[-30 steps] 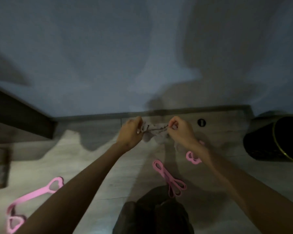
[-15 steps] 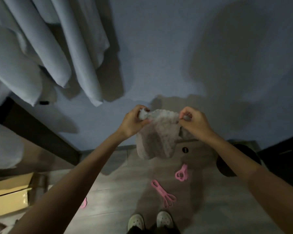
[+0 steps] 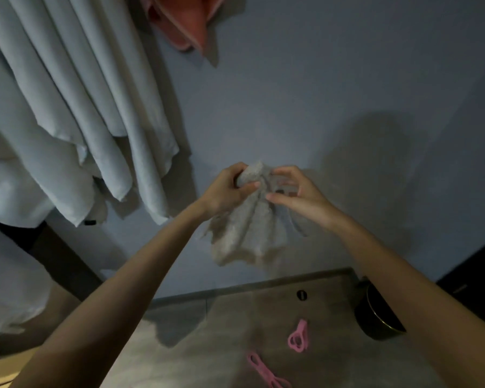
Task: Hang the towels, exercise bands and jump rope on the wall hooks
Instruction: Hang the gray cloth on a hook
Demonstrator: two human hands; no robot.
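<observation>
Holds the grey towel [image 3: 247,233] at centre frame, in front of the blue wall [image 3: 333,93] and clear of the floor [image 3: 207,345]. Grips its gathered top with the left hand [image 3: 224,189], fingers and thumb wrapped round the bunch. Pinches a fold just beside that with the right hand [image 3: 297,197], fingers arched over the cloth; blurred there, so exact contact hard to confirm. Against half a second earlier: brings both hands nearly together, where previously kept apart with the top edge stretched between them; collects that edge into one bunch and lets the remainder fan downward. Against one second earlier: raises the towel from near floor level to wall height. Reveals, at upper centre of the frame, an orange-red towel [image 3: 185,23] already hanging on the wall; no hook in view. Judged meaning: prepares a compact point for hooking, with the lift to a hook not yet made. Leaves two pink exercise bands [image 3: 298,336] on the floor at lower right, still to be hung. Shows no identifiable jump rope. Shows a pale curtain [image 3: 95,107] at upper left and a black bin [image 3: 375,317] at the right.
</observation>
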